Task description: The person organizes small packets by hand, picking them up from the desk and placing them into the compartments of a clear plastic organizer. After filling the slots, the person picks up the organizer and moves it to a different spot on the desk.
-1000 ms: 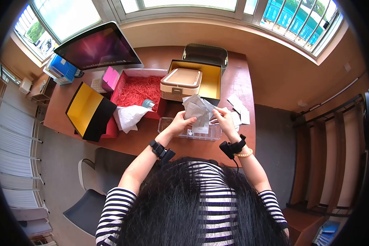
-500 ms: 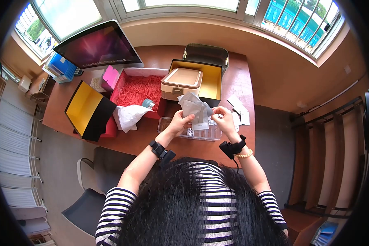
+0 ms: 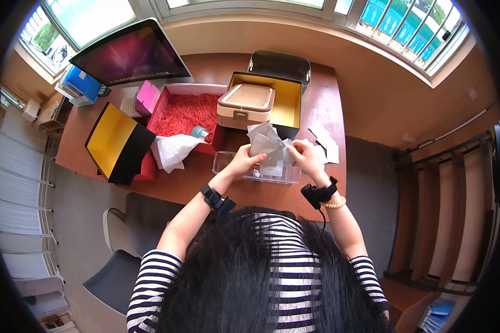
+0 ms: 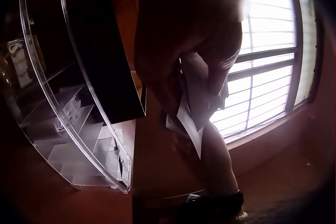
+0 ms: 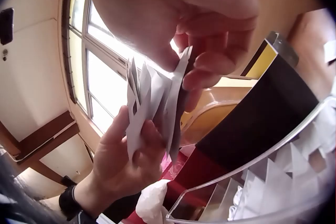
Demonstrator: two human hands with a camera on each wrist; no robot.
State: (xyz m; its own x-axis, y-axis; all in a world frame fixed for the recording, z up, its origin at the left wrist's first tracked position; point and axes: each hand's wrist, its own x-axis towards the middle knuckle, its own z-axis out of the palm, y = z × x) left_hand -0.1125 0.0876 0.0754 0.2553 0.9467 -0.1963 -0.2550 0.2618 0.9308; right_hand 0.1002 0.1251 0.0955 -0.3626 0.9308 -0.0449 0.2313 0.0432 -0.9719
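Note:
My left hand (image 3: 242, 161) grips a fanned bunch of flat silver-grey packets (image 3: 264, 145), its thumb across their front. At the bunch's right edge, my right hand (image 3: 308, 157) pinches a packet between thumb and fingers. In the right wrist view the packets (image 5: 147, 103) stand on edge, several layers thick, between the left hand (image 5: 123, 153) below and the right hand (image 5: 210, 35) above. Both hands are over a clear divided box (image 3: 255, 178). White items lie in some of its compartments, and the hands and packets hide part of it.
More flat packets (image 3: 332, 153) lie on the desk at right. Behind the hands stand a beige lunch box (image 3: 244, 105), a black box with yellow lining (image 3: 288, 108) and a red box of shredded paper (image 3: 186, 114). White tissue (image 3: 175, 150) and a tilted black-yellow box (image 3: 116, 141) are left.
The head view has tilted slightly, so the desk appears higher. The left hand keeps its grip on the packets. The right fingers have shifted a little at the bunch's right edge.

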